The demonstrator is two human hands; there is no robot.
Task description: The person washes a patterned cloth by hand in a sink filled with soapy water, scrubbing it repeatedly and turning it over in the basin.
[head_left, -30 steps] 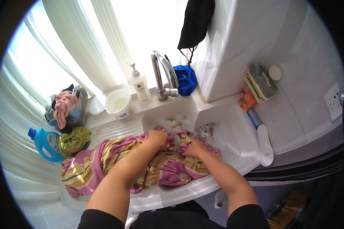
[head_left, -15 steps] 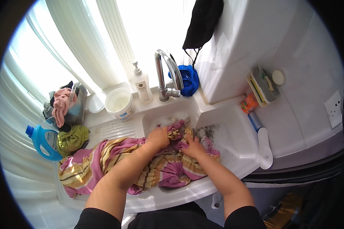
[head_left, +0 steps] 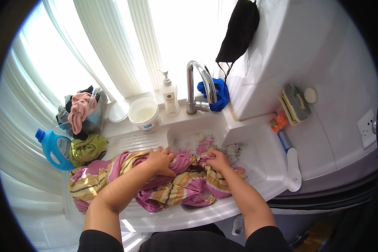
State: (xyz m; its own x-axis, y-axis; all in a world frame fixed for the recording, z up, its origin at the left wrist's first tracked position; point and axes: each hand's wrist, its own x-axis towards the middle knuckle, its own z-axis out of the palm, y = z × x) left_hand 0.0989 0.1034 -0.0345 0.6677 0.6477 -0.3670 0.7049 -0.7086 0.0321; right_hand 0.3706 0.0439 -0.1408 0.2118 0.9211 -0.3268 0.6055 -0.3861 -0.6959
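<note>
A long, wet-looking striped cloth (head_left: 178, 187) in pink, yellow and brown lies bunched across the sink (head_left: 262, 176), part of it down in the basin. My left hand (head_left: 159, 161) rests on its middle, thumb and fingers spread. Further right, my right hand (head_left: 217, 161) has its fingers closed on a twisted fold of the cloth, above the basin. Behind my hands, suds and a pink piece of fabric show in the basin water. What lies beneath the cloth is hidden.
Along the back stand a chrome faucet (head_left: 190, 84), a pump bottle (head_left: 169, 96) and a white tub (head_left: 143, 115). At left are a blue detergent jug (head_left: 56, 150), green cloth (head_left: 88, 149) and a bin of clothes (head_left: 82, 111). A brush (head_left: 293, 168) lies at right.
My left hand has moved left out of the basin and spread onto the cloth. My right hand has drawn a fold of cloth up nearer me. The view has shifted slightly.
</note>
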